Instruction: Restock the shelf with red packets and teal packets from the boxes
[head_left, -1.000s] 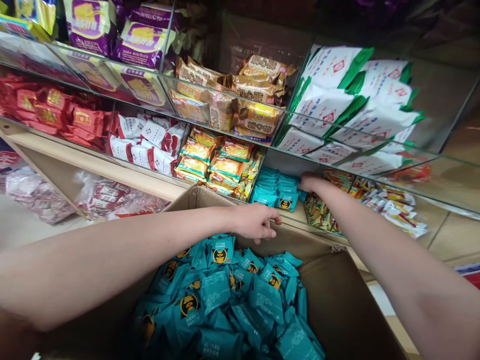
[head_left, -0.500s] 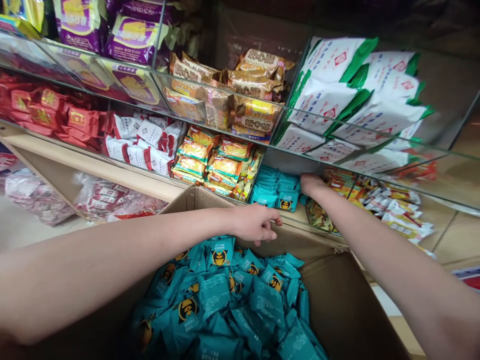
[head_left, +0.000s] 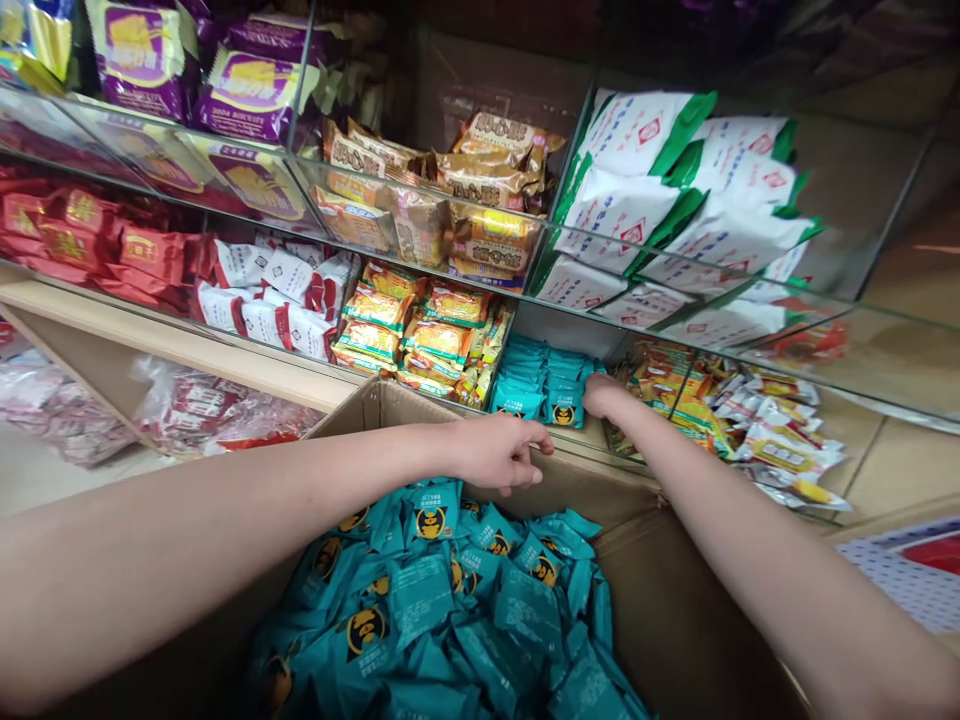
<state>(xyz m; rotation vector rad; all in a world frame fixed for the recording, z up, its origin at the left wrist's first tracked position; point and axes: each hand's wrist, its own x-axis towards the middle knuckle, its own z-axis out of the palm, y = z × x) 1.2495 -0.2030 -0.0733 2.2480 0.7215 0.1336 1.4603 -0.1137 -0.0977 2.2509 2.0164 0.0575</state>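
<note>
Many teal snack packets with a black and yellow round print lie loose in a cardboard box below me. Over the box's far edge hangs my left hand, empty, its fingers apart and loosely bent. In the lower shelf bin, teal packets are stacked in two columns. My right hand reaches to the right side of that stack, touching or very close to the packets. Its fingers are mostly hidden, so I cannot tell whether one is held.
Glass dividers separate orange-yellow packets left of the teal stack from mixed wrapped snacks on the right. Above, a glass shelf front holds white-green bags and brown packets. Plastic-bagged goods lie lower left.
My right hand has drawn slightly down and toward me beside the stacked teal packets. The view has shifted a little; my left hand stays over the box.
</note>
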